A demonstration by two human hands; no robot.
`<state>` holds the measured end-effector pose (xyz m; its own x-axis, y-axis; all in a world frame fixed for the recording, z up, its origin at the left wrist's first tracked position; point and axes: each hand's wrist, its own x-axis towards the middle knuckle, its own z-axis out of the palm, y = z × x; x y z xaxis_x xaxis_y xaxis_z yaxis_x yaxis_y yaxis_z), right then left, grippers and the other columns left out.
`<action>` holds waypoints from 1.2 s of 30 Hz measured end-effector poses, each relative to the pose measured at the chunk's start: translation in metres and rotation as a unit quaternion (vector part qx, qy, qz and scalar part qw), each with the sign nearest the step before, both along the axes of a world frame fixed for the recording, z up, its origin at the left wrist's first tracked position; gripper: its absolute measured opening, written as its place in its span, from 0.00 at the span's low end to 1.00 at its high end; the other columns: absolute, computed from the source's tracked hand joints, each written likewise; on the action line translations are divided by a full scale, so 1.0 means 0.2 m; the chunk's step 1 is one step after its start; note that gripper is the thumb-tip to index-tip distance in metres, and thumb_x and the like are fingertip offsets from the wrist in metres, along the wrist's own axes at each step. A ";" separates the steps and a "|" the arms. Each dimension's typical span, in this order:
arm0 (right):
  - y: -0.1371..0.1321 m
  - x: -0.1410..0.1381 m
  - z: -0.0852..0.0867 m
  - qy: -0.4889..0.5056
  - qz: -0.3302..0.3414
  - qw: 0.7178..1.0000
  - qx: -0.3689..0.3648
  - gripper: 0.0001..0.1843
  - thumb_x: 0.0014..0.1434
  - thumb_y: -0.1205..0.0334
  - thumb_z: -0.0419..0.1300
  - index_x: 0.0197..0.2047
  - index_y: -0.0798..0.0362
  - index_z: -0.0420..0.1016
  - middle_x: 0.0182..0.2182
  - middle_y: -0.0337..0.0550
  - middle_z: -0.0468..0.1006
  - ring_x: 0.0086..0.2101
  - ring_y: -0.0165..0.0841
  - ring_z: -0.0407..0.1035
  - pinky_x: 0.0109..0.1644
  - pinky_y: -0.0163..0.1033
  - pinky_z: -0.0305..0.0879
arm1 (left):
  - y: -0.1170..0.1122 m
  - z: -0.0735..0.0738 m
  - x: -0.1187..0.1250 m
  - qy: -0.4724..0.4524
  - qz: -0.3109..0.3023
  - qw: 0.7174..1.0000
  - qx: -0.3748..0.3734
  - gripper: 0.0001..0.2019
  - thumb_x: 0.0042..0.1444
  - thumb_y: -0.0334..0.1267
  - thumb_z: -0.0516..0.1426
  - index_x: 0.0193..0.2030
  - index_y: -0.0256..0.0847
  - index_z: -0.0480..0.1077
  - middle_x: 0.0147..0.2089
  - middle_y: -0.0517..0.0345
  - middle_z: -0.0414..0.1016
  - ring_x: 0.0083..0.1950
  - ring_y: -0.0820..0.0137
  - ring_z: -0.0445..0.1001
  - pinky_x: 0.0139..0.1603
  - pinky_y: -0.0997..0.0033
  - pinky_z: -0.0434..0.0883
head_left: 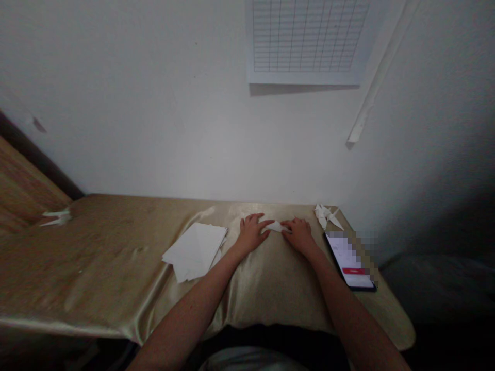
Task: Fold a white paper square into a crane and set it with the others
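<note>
A small piece of folded white paper (275, 226) lies near the table's back edge, between my two hands. My left hand (252, 230) holds its left end, the index finger reaching onto the paper and the thumb lower down. At the right end, my right hand (299, 232) grips the paper with thumb and index finger. My fingers cover both ends, so the paper's full shape is partly hidden. To the left of my left forearm rests a loose stack of white paper sheets (197, 248).
Folded white paper cranes (327, 216) sit at the back right, above a lit phone (350, 260). Another folded paper figure (57, 217) is at the far left. A shiny gold cloth (116, 257) covers the table, which meets a wall (154, 103) bearing a printed grid sheet (309, 41).
</note>
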<state>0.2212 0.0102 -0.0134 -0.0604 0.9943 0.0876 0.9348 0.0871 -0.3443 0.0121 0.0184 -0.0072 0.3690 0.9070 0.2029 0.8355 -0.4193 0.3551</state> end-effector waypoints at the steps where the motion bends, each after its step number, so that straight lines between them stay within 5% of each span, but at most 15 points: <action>1: 0.00 -0.01 0.00 -0.004 -0.006 1.000 -0.004 0.20 0.65 0.55 0.58 0.58 0.44 0.76 0.52 0.50 0.75 0.57 0.46 0.62 0.63 0.53 0.49 | 0.00 0.00 0.00 0.002 -0.004 1.000 0.009 0.20 0.64 0.44 0.59 0.62 0.64 0.71 0.71 0.57 0.62 0.71 0.54 0.56 0.71 0.36 0.51; 8: -0.01 -0.03 0.02 0.012 -0.027 0.999 -0.015 0.16 0.65 0.55 0.58 0.54 0.45 0.79 0.48 0.47 0.79 0.57 0.47 0.63 0.65 0.63 0.42 | -0.02 -0.02 0.01 0.029 -0.005 1.000 0.010 0.16 0.65 0.48 0.58 0.59 0.65 0.75 0.72 0.55 0.62 0.72 0.49 0.55 0.69 0.28 0.48; 18: 0.00 -0.04 0.02 0.014 0.004 1.000 0.017 0.13 0.65 0.54 0.59 0.42 0.46 0.84 0.46 0.49 0.80 0.55 0.48 0.64 0.65 0.64 0.45 | -0.01 -0.03 0.01 0.023 0.021 0.999 -0.008 0.16 0.66 0.54 0.55 0.58 0.63 0.76 0.69 0.55 0.67 0.71 0.50 0.57 0.69 0.27 0.47; 26: -0.01 -0.05 0.01 0.023 0.011 0.999 0.038 0.06 0.60 0.56 0.65 0.38 0.44 0.84 0.45 0.45 0.79 0.55 0.47 0.64 0.64 0.61 0.46 | -0.02 -0.05 0.05 -0.004 0.033 0.999 -0.015 0.25 0.55 0.58 0.63 0.58 0.54 0.74 0.67 0.54 0.69 0.71 0.50 0.57 0.71 0.27 0.44; 31: 0.01 -0.01 0.00 0.031 0.001 0.997 0.066 0.10 0.59 0.60 0.64 0.44 0.47 0.82 0.49 0.46 0.77 0.54 0.44 0.65 0.63 0.54 0.51 | -0.02 -0.03 0.05 0.010 0.019 0.999 -0.039 0.25 0.55 0.48 0.64 0.61 0.57 0.72 0.70 0.54 0.64 0.72 0.50 0.55 0.70 0.25 0.45; 36: 0.01 0.00 0.00 0.050 0.059 0.994 0.083 0.21 0.59 0.69 0.60 0.54 0.43 0.79 0.59 0.42 0.74 0.59 0.42 0.61 0.66 0.53 0.52 | -0.02 -0.01 0.03 0.040 -0.001 0.998 -0.055 0.25 0.58 0.41 0.60 0.63 0.65 0.70 0.73 0.56 0.59 0.74 0.49 0.52 0.69 0.23 0.44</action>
